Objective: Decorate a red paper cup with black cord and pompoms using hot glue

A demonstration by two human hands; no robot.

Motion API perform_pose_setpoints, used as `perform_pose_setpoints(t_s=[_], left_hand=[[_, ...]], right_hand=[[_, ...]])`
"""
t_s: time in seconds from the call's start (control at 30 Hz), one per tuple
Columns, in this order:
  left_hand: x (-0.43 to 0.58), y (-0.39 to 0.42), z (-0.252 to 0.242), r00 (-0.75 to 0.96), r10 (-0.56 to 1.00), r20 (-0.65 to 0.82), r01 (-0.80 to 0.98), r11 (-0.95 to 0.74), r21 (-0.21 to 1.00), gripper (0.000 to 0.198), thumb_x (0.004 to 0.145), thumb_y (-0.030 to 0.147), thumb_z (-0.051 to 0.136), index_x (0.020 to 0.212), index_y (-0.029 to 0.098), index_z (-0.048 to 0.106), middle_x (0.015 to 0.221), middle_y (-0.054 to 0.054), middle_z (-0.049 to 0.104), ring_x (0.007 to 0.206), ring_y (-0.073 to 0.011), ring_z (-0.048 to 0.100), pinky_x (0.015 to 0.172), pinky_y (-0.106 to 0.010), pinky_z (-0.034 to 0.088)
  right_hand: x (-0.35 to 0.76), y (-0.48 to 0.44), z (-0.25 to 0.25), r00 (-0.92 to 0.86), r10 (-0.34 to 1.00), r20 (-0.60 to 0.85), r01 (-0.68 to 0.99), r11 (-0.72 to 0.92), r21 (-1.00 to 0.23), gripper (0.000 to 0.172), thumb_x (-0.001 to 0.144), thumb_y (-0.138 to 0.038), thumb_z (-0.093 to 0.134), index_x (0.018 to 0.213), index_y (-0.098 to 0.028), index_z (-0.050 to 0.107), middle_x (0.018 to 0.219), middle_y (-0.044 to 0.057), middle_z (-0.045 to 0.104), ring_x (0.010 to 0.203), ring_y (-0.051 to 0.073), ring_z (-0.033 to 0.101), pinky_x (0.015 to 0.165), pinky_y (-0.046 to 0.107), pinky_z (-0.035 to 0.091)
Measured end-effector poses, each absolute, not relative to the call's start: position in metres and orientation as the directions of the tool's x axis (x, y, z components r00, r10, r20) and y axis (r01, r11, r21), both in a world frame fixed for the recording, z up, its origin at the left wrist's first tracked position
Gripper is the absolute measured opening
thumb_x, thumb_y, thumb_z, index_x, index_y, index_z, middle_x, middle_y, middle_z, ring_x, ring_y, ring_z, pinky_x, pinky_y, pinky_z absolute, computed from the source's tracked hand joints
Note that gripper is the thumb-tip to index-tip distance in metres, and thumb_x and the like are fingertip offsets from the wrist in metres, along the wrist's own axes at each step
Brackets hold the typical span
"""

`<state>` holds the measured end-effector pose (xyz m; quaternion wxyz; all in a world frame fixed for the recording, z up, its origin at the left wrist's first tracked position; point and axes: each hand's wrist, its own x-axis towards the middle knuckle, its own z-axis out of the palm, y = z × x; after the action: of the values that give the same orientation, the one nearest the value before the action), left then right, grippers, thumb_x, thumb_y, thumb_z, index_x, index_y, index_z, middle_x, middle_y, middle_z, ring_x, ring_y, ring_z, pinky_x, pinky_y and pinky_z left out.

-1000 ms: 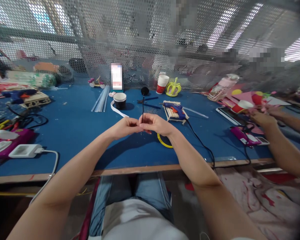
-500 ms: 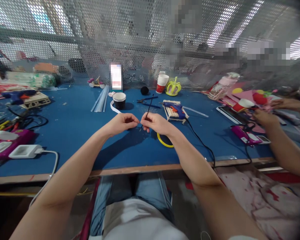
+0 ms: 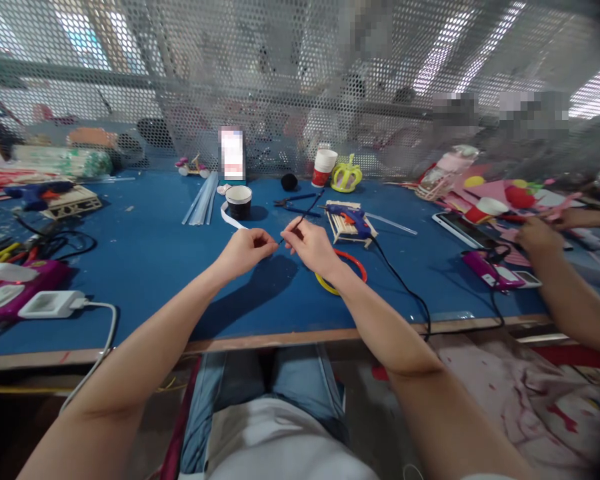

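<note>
A thin black stick (image 3: 313,203) slants up and to the right from between my hands, above the blue table. My right hand (image 3: 311,245) is closed in a pinch around its lower part. The fingertips of my left hand (image 3: 250,252) are pressed together at the stick's lower end, close to the right fingers. Beneath my right wrist lie a yellow ring (image 3: 325,285) and a red ring (image 3: 363,265), partly covered by the arm. Just beyond my hands are dark-handled pliers (image 3: 300,197) and a black cup (image 3: 239,203) with a white strip beside it.
A blue glue gun (image 3: 353,219) rests on a small wooden rack, its cord running to the table edge. Clear glue sticks (image 3: 201,199), a lit phone (image 3: 232,155) and paper cups (image 3: 325,167) stand farther back. At right, another person's hands (image 3: 540,237) work among pink pieces.
The black stick has tilted farther to the right, and my right hand has turned with it. More of the red ring shows beside my right wrist.
</note>
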<state>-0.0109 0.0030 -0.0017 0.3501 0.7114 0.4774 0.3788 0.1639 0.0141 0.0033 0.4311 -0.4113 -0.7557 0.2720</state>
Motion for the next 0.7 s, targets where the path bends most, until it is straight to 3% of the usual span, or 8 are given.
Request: perform_pose_setpoints(t_s=[0.13,0.27,0.43,0.57,0.7], left_hand=[[0.001,-0.005,-0.005,0.125,0.956,0.264,0.269,-0.289,0.919,0.023,0.07,0.036,0.064,0.074,0.013,0.066,0.065,-0.002,0.062,0.054,-0.0087,0.048,0.051,-0.022,0.035],[0.012,-0.013,-0.005,0.029,0.967,0.254,0.111,-0.255,0.961,0.024,0.067,0.036,0.069,0.07,0.013,0.066,0.059,0.0,0.058,0.051,-0.0065,0.042,0.048,-0.021,0.031],[0.017,-0.013,-0.005,0.032,0.991,0.134,-0.018,-0.133,0.991,0.026,0.063,0.037,0.072,0.07,0.014,0.065,0.055,0.003,0.053,0.047,-0.0044,0.036,0.044,-0.021,0.024],[0.012,-0.008,-0.005,0.058,0.99,0.13,0.001,-0.13,0.991,0.027,0.064,0.039,0.071,0.073,0.014,0.065,0.057,0.002,0.053,0.048,-0.0046,0.037,0.044,-0.02,0.025],[0.003,-0.004,-0.003,0.054,0.97,0.236,0.119,-0.241,0.963,0.024,0.068,0.037,0.068,0.073,0.014,0.064,0.058,0.001,0.054,0.051,-0.0061,0.04,0.046,-0.021,0.029]], right_hand=[[0.16,0.018,-0.001,-0.14,0.884,0.445,0.191,0.466,-0.864,0.022,0.08,-0.039,0.061,0.077,-0.019,0.051,0.058,-0.003,0.06,0.046,0.01,0.056,0.05,0.025,0.047],[0.157,0.017,0.002,-0.054,0.938,0.344,-0.081,0.339,-0.937,0.033,0.07,-0.047,0.069,0.075,-0.019,0.053,0.061,-0.002,0.062,0.05,0.01,0.057,0.047,0.024,0.046],[0.156,0.014,0.01,-0.13,0.979,0.155,-0.291,0.112,-0.95,0.041,0.058,-0.05,0.077,0.069,-0.017,0.055,0.058,-0.004,0.057,0.049,0.006,0.05,0.043,0.019,0.038],[0.159,0.013,0.012,-0.239,0.964,0.12,-0.281,0.049,-0.958,0.043,0.059,-0.052,0.076,0.069,-0.017,0.054,0.057,-0.005,0.054,0.048,0.005,0.048,0.045,0.019,0.038],[0.164,0.015,0.009,-0.233,0.946,0.227,-0.086,0.212,-0.973,0.04,0.067,-0.054,0.068,0.074,-0.018,0.054,0.06,-0.004,0.056,0.051,0.007,0.051,0.046,0.02,0.041]])
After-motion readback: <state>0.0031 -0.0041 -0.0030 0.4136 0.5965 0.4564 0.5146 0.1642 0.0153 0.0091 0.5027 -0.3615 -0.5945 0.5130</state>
